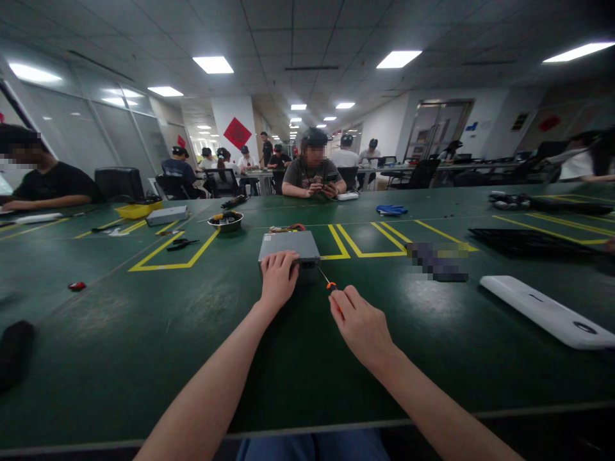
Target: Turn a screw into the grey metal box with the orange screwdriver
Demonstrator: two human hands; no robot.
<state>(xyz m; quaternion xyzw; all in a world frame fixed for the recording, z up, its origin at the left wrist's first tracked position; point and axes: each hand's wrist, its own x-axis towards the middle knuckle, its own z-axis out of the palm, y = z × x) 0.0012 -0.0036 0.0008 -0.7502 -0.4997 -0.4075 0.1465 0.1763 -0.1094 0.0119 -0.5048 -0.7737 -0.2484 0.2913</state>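
The person's left hand (279, 278) is lying palm-down across the near edge of a flat grey metal box (289, 248), its fingers (288, 259) curling onto the top; I cannot tell whether it is gripping the box or only resting there. The right hand (358, 323) is pinching a slim screwdriver with an orange handle (331, 287) between thumb and fingers, its thin steel shaft slanting toward the box's near corner and ending just beside it. The box is sitting on a dark green workbench mat (120, 358), just in front of a yellow taped outline (365, 254).

A bundle of red and yellow wires (287, 228) is lying just behind the box. To the left, a round steel bowl holding small tools (225, 221) is sitting beyond black-handled pliers (182, 243), which are lying inside another yellow outline. Farther left are a yellow plastic tray (138, 210) and a flat silver box (166, 215). To the right, a long white rounded case (542, 310) and a flat black panel (528, 242) are lying on the mat, with blue gloves (391, 209) farther off. Across the bench, a seated co-worker in a grey shirt and dark cap (312, 169) is handling a small dark object with both hands, while others are working at tables behind.
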